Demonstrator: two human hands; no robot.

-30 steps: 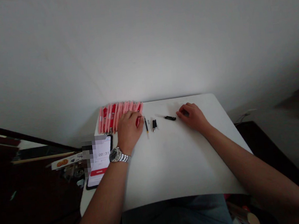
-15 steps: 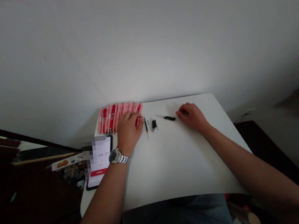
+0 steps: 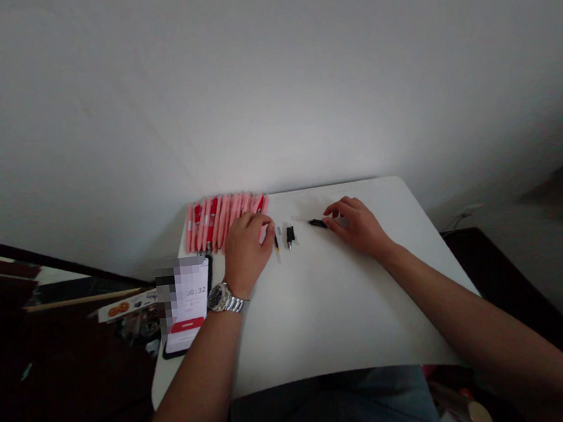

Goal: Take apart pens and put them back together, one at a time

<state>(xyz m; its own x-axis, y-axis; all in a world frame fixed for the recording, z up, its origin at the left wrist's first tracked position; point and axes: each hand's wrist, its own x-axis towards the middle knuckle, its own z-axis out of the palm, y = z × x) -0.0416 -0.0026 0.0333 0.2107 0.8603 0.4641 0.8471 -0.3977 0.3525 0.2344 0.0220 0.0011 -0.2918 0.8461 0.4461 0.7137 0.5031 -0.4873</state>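
Right hand [image 3: 356,224] lies loosely open on the white table [image 3: 332,313], fingertips touching the right end of a black pen barrel [image 3: 317,223] — nothing gripped. Left hand [image 3: 246,247] is curled over the right end of the pink pen row [image 3: 212,218], a thin refill [image 3: 275,240] just beside its fingertips; whether it grips anything cannot be told.

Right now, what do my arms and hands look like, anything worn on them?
No sleeves or gloves in view. The left hand has a silver metal-link wristwatch with a dark round dial at its wrist. The right hand shows no watch.
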